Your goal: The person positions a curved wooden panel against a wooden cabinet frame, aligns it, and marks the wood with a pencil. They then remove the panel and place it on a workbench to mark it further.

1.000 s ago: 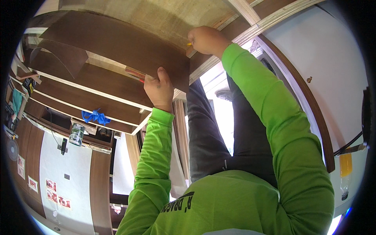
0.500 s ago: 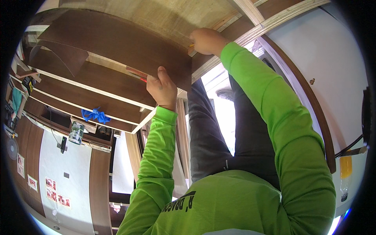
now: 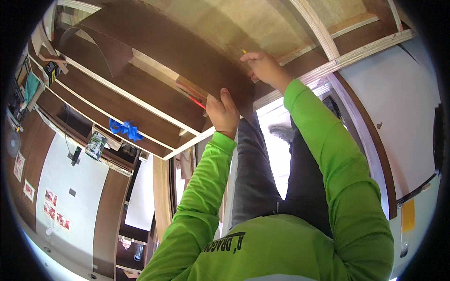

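Gripping the lower corner of the thin dark-brown veneer sheet (image 3: 178, 51), the left hand (image 3: 224, 113) has barely shifted since a second ago. Farther up, the right hand (image 3: 262, 65) stays clenched on a yellow pencil (image 3: 244, 51) at the sheet's far edge, against the pale plywood panel (image 3: 243, 23).

A dark brown wooden shelf unit (image 3: 140, 100) with pale edged boards carries the things. A flexible dark brown veneer sheet (image 3: 183, 47) lies across its top, one end curling upward. A blue crumpled cloth (image 3: 124, 129) and a clear jar (image 3: 95, 145) sit on a lower shelf.
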`<control>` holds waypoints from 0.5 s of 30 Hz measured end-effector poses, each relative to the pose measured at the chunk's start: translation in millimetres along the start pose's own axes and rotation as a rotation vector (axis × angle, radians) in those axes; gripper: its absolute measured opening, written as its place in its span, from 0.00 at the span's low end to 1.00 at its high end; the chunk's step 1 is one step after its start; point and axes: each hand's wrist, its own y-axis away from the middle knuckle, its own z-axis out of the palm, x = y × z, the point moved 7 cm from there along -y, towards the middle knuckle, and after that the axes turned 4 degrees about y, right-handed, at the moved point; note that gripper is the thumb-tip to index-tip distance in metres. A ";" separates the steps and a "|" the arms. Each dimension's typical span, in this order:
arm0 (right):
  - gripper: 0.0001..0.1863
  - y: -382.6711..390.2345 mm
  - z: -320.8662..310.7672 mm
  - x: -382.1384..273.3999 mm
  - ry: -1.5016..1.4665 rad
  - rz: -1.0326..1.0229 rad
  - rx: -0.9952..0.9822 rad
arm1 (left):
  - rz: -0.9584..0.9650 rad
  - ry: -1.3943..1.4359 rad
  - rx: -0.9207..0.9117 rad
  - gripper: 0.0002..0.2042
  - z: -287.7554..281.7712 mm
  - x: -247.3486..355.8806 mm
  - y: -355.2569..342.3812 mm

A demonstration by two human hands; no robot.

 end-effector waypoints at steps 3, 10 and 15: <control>0.16 -22.8 -1.0 24.3 0.037 -0.007 -0.047 | -0.001 -0.086 0.016 0.12 -2.2 4.6 1.4; 0.13 -14.7 -19.7 24.5 0.321 -0.091 -0.039 | 0.018 -0.008 0.052 0.15 -1.1 -1.7 0.3; 0.11 -0.7 -17.8 16.1 0.496 -0.135 -0.018 | -0.058 -0.072 -0.043 0.16 -2.3 -12.9 -1.4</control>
